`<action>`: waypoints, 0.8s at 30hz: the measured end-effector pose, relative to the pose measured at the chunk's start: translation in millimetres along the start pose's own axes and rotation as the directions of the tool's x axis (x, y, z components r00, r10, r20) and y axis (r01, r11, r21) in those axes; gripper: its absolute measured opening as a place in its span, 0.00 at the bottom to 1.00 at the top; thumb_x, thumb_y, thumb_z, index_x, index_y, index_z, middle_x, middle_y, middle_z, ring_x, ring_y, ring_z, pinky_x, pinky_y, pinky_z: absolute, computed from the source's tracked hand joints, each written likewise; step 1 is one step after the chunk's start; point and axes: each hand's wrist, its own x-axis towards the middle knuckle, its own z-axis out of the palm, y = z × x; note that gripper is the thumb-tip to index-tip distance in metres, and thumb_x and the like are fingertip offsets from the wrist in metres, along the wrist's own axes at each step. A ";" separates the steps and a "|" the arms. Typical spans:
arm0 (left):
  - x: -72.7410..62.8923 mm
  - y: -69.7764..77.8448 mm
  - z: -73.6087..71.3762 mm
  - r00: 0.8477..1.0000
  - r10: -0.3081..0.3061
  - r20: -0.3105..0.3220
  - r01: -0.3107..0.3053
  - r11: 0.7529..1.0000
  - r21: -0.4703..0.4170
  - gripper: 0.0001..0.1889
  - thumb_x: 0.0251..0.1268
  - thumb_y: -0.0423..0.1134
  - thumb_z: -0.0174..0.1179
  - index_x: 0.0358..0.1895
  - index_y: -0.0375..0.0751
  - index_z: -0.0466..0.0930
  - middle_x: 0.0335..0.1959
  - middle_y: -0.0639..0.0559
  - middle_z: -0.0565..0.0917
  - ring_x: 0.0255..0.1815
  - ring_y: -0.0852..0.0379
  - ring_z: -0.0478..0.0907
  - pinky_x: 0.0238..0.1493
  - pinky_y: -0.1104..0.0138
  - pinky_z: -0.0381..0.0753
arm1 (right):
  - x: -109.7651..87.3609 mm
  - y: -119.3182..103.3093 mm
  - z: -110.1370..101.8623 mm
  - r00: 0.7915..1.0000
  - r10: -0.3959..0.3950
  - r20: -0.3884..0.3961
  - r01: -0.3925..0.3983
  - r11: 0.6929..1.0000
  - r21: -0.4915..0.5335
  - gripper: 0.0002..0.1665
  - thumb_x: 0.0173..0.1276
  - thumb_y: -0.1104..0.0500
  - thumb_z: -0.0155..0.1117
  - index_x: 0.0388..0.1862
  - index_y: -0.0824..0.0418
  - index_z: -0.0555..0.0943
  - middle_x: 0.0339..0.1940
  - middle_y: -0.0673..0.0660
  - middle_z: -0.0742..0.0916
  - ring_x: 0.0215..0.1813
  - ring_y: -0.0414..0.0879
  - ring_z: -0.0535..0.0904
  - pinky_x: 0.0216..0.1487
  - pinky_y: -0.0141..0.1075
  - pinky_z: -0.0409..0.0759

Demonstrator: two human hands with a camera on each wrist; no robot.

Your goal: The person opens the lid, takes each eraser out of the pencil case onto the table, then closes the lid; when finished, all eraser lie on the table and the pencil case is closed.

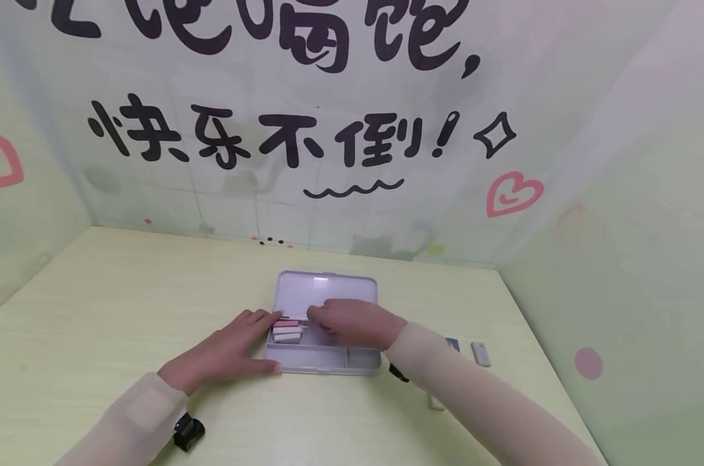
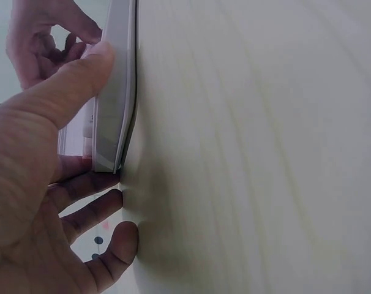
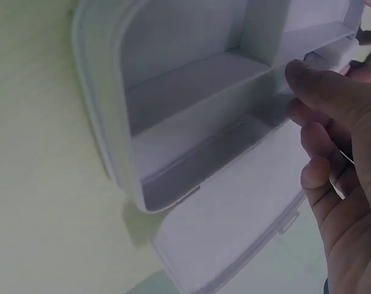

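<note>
A pale lilac case (image 1: 306, 357) with compartments lies on the table, its lid (image 1: 305, 291) leaning back. My left hand (image 1: 229, 349) grips the case's left end, thumb against the front wall and fingers at the left side. Pink and white blocks like erasers (image 1: 287, 337) lie stacked in the back compartment's left part. Over that compartment, my right hand (image 1: 352, 321) reaches in with bent fingers, thumb (image 3: 314, 86) and forefinger close together. A thin light stick-like shape shows beside its fingertips in the head view. Whether the fingers pinch anything is hidden.
To the right on the table (image 1: 526, 388) lie a whitish block (image 1: 480, 354), a small blue item (image 1: 453, 343) and another pale block (image 1: 436, 403) partly behind the right sleeve. Walls printed with writing and hearts stand at the back and sides.
</note>
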 end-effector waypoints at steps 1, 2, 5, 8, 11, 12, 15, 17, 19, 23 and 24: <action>0.1 0.4 0.2 1.000 -0.007 0.004 0.007 1.000 -0.009 0.53 0.58 0.64 0.73 0.80 0.37 0.63 0.73 0.38 0.75 0.71 0.38 0.72 0.70 0.40 0.77 | -5.3 2.8 -0.7 0.999 0.026 -0.023 -0.025 0.998 0.065 0.08 0.77 0.59 0.63 0.52 0.52 0.78 0.32 0.48 0.86 0.33 0.39 0.79 0.37 0.28 0.80; 0.3 0.6 0.3 1.000 -0.011 0.007 0.011 1.000 -0.015 0.53 0.58 0.63 0.73 0.80 0.37 0.63 0.73 0.37 0.75 0.72 0.37 0.72 0.70 0.39 0.77 | -11.0 5.6 -1.1 0.997 0.061 -0.041 -0.055 0.989 0.136 0.08 0.77 0.58 0.64 0.52 0.53 0.79 0.34 0.48 0.87 0.34 0.39 0.80 0.38 0.28 0.81; 0.5 1.1 0.6 1.000 -0.018 0.015 0.019 1.000 -0.023 0.52 0.59 0.62 0.73 0.81 0.38 0.63 0.75 0.36 0.73 0.73 0.35 0.70 0.71 0.38 0.76 | -32.2 13.4 -2.7 0.985 0.157 -0.073 -0.124 0.934 0.335 0.14 0.74 0.58 0.67 0.56 0.54 0.80 0.41 0.49 0.90 0.41 0.38 0.84 0.46 0.31 0.85; 0.3 0.3 1.4 1.000 -0.018 0.015 0.019 1.000 -0.016 0.52 0.59 0.62 0.74 0.80 0.38 0.63 0.75 0.36 0.73 0.73 0.35 0.70 0.71 0.39 0.76 | -57.7 20.6 -1.9 0.971 0.227 -0.075 -0.161 0.853 0.496 0.19 0.72 0.59 0.71 0.58 0.56 0.78 0.43 0.49 0.90 0.43 0.38 0.83 0.49 0.36 0.86; 0.3 -0.6 2.3 1.000 -0.014 0.013 0.014 1.000 -0.011 0.52 0.59 0.62 0.74 0.80 0.37 0.63 0.74 0.36 0.73 0.73 0.35 0.70 0.71 0.39 0.76 | -85.5 26.8 3.6 0.960 0.263 -0.095 -0.164 0.806 0.569 0.21 0.70 0.59 0.73 0.59 0.56 0.77 0.42 0.47 0.91 0.39 0.35 0.80 0.44 0.34 0.84; 0.3 -0.7 2.5 1.000 -0.012 0.011 0.012 1.000 -0.011 0.52 0.59 0.62 0.74 0.80 0.37 0.63 0.74 0.35 0.73 0.73 0.35 0.70 0.71 0.39 0.75 | -94.8 28.5 5.8 0.956 0.274 -0.102 -0.165 0.794 0.584 0.22 0.70 0.59 0.74 0.59 0.56 0.77 0.42 0.47 0.91 0.38 0.34 0.80 0.43 0.34 0.83; 0.3 -0.5 2.8 1.000 -0.013 0.011 0.013 1.000 -0.011 0.52 0.59 0.62 0.74 0.80 0.37 0.63 0.74 0.35 0.73 0.73 0.34 0.70 0.72 0.39 0.75 | -122.2 32.3 14.3 0.944 0.306 -0.127 -0.167 0.771 0.615 0.22 0.69 0.58 0.74 0.58 0.55 0.77 0.41 0.46 0.92 0.35 0.32 0.78 0.38 0.29 0.80; 0.0 0.0 2.4 1.000 -0.016 0.013 0.017 1.000 -0.010 0.52 0.59 0.62 0.74 0.80 0.37 0.63 0.75 0.35 0.73 0.74 0.34 0.70 0.72 0.39 0.75 | -140.4 34.5 20.2 0.935 0.329 -0.132 -0.175 0.753 0.634 0.21 0.69 0.59 0.74 0.58 0.55 0.77 0.41 0.45 0.92 0.34 0.31 0.77 0.36 0.28 0.79; -0.2 0.2 2.0 1.000 -0.018 0.014 0.018 1.000 -0.012 0.52 0.58 0.62 0.74 0.80 0.37 0.63 0.74 0.35 0.73 0.73 0.35 0.70 0.71 0.39 0.75 | -159.0 36.3 25.0 0.925 0.355 -0.138 -0.189 0.742 0.644 0.21 0.69 0.59 0.74 0.57 0.54 0.76 0.40 0.45 0.92 0.32 0.30 0.76 0.35 0.28 0.78; 0.0 -0.1 1.6 1.000 -0.006 -0.003 0.006 1.000 0.000 0.53 0.57 0.63 0.74 0.79 0.35 0.64 0.72 0.37 0.76 0.70 0.38 0.73 0.70 0.40 0.78 | -197.7 41.1 33.7 0.904 0.398 -0.156 -0.207 0.728 0.654 0.20 0.69 0.60 0.74 0.56 0.56 0.76 0.37 0.44 0.91 0.30 0.29 0.73 0.31 0.28 0.76; 0.2 -0.2 2.0 1.000 -0.006 -0.004 0.006 1.000 -0.002 0.52 0.57 0.62 0.74 0.79 0.35 0.64 0.72 0.38 0.76 0.69 0.39 0.72 0.70 0.41 0.77 | -207.3 42.5 36.1 0.899 0.404 -0.168 -0.207 0.730 0.652 0.20 0.70 0.60 0.73 0.56 0.57 0.76 0.36 0.44 0.91 0.30 0.29 0.73 0.30 0.28 0.75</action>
